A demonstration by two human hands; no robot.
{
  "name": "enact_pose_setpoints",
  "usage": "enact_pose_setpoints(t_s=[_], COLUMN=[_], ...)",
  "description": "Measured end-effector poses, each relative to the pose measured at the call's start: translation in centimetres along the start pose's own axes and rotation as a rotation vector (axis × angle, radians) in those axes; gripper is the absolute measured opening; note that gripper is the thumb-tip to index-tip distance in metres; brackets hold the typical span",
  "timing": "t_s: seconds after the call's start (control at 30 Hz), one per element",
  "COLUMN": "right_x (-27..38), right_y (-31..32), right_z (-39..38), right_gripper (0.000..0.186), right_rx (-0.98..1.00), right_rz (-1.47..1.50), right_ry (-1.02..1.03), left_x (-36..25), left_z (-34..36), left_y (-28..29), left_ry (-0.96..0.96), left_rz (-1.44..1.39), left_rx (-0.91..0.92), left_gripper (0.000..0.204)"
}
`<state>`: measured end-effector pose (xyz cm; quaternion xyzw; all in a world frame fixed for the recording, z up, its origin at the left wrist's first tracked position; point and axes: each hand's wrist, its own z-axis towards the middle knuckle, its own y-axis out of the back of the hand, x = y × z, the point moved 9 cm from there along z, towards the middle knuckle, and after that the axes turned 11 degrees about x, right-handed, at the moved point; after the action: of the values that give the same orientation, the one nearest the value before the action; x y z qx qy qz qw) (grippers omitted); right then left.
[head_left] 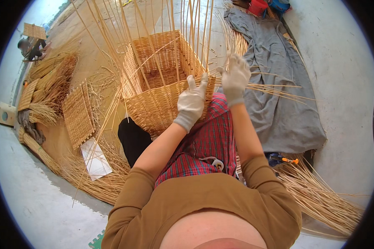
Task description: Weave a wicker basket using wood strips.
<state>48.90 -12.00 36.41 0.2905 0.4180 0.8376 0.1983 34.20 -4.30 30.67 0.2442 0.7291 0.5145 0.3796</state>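
Note:
A half-woven wicker basket stands tilted in front of my knees, with long upright stakes rising from its walls. At its near right corner my left hand, in a pale knitted glove, grips the top of the woven wall, two fingers raised at the rim. Just right of that corner is my gloved right hand, slightly blurred, its thumb apart from the raised fingers. Loose weaving strands stick out to the right from the corner, passing below and behind the right hand.
A grey cloth covers something along the right wall. Bundles of rods lie at lower right beside orange-handled pliers. At left are a woven panel, white paper and heaped strands. Another person sits far left.

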Motion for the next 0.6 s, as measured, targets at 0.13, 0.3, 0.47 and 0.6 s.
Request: enact_pose_setpoints(t_s=[0.13,0.3,0.47,0.6], right_x=[1.0,4.0,3.7,3.2], right_y=[2.7,0.3,-2.5,-3.2], right_z=[0.4,-9.3,-12.6,-11.6], right_gripper=[0.070,0.038,0.016,0.014], right_rx=[-0.159,-0.140,0.153,0.163], right_rz=[-0.010,0.314,0.514,0.529], right_ry=[-0.029,0.207,0.253,0.148], left_x=[0.8,3.8,11.2,14.7], left_z=[2.0,-4.9,-11.8,-13.4], left_y=[-0.3,-0.7,-17.2,-27.1], left_ry=[-0.059,-0.309,-0.228,0.115], left_rz=[0.100,-0.289,-0.654,-0.564], left_rx=[0.055,-0.280,0.103,0.673], left_gripper=[0.069,0.059,0.033,0.044])
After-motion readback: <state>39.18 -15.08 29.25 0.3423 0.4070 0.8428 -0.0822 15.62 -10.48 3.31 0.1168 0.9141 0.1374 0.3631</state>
